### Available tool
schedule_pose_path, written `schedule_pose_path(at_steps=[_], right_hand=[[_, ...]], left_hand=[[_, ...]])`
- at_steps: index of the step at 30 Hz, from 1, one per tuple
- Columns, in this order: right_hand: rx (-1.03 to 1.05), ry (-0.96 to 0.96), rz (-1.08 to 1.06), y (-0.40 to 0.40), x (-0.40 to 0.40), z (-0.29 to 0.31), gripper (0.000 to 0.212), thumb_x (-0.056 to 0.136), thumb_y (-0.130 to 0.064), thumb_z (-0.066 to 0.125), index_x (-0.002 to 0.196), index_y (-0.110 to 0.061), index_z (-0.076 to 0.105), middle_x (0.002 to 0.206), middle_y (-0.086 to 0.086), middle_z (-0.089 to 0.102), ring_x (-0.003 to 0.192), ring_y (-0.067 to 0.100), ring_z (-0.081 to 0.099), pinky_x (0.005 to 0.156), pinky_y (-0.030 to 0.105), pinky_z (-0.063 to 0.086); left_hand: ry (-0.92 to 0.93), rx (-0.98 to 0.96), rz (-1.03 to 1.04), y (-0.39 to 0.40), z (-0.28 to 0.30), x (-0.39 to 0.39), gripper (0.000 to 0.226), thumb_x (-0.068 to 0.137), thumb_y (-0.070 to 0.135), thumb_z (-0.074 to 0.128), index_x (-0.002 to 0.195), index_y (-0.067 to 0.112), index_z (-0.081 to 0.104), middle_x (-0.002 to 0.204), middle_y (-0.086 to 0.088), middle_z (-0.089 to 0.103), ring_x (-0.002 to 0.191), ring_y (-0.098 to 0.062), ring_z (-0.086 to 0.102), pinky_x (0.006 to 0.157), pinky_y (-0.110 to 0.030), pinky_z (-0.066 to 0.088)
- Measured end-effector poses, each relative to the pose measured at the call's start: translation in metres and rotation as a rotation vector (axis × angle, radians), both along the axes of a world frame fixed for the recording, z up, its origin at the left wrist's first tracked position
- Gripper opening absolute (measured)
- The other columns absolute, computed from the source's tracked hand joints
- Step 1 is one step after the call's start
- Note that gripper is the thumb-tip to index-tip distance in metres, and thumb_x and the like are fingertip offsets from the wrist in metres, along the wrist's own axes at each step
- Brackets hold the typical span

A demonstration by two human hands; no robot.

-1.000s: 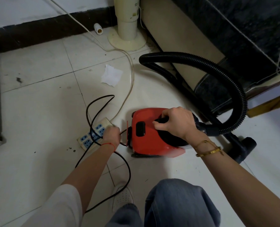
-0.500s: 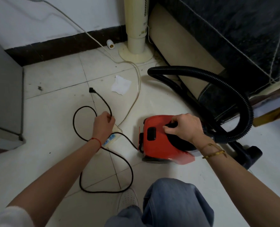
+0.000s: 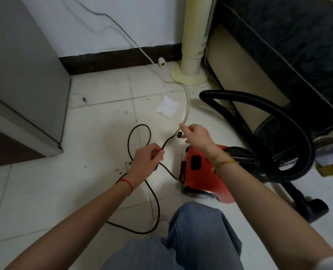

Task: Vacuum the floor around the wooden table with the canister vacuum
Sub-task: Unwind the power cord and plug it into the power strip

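Nearest, a person's bent knee in blue jeans (image 3: 196,236) fills the bottom middle, with a white shoe (image 3: 162,228) just left of it on the pale tiled floor (image 3: 35,201). Both bare forearms reach away from there. The left hand (image 3: 145,162), a red string at its wrist, has its fingers closed around a thin black power cord (image 3: 154,199) that loops over the tiles near and left. A little farther and to the right, the right hand (image 3: 195,136), with gold bracelets on the wrist, pinches the cord's black plug (image 3: 179,135) between thumb and fingertips — the other fingers are curled in. Partly hidden under the left hand lies a pale power strip (image 3: 128,164). Just right of the hands sits the red canister vacuum (image 3: 200,174) on the floor, the cord entering its left end; its ribbed black hose (image 3: 290,117) arches far and right, then down to the black floor head (image 3: 315,209) at the near right. Farther off lie a crumpled white tissue (image 3: 167,107) and a cream cable (image 3: 187,102) — beyond them the round base of a cream tower fan (image 3: 192,55) against the dark skirting. A grey cabinet (image 3: 21,75) stands at the left, dark furniture at the far right.
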State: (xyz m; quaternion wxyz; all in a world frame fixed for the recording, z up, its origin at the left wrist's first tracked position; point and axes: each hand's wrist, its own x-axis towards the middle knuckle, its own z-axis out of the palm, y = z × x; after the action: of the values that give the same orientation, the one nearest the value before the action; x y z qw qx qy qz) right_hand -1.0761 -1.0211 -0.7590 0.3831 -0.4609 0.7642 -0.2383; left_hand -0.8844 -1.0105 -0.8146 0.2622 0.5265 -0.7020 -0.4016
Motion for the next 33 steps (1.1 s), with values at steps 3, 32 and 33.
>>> schedule_pose_path(at_steps=[3,32,33], right_hand=[[0.157,-0.402,-0.185,-0.02,0.033,-0.005,0.054,0.095,-0.042,0.047,0.122,0.006,0.049,0.112,0.016,0.065,0.08,0.027,0.067,0.082,0.041,0.058],[-0.063,0.385,0.491,-0.057,0.094,-0.088,0.027,0.095,-0.021,0.043,0.105,-0.024,0.068,0.083,0.002,0.063,0.077,0.024,0.057,0.063,0.029,0.042],[-0.071,0.427,0.524,-0.058,0.096,-0.091,0.028,0.094,-0.021,0.043,0.108,-0.027,0.067,0.088,0.002,0.066,0.08,0.025,0.06,0.064,0.029,0.044]], left_hand=[[-0.026,-0.033,-0.042,0.014,0.005,0.006,0.014,0.09,0.021,0.063,0.079,0.012,0.062,0.066,-0.001,0.067,0.058,-0.018,0.063,0.055,-0.015,0.046],[-0.645,0.283,0.16,0.008,-0.146,0.056,0.051,0.093,0.036,0.05,0.14,0.021,0.037,0.137,-0.013,0.036,0.123,-0.029,0.037,0.097,-0.039,0.04],[-0.662,0.251,0.175,0.009,-0.147,0.053,0.049,0.093,0.035,0.05,0.139,0.024,0.037,0.136,-0.012,0.036,0.123,-0.028,0.036,0.095,-0.039,0.04]])
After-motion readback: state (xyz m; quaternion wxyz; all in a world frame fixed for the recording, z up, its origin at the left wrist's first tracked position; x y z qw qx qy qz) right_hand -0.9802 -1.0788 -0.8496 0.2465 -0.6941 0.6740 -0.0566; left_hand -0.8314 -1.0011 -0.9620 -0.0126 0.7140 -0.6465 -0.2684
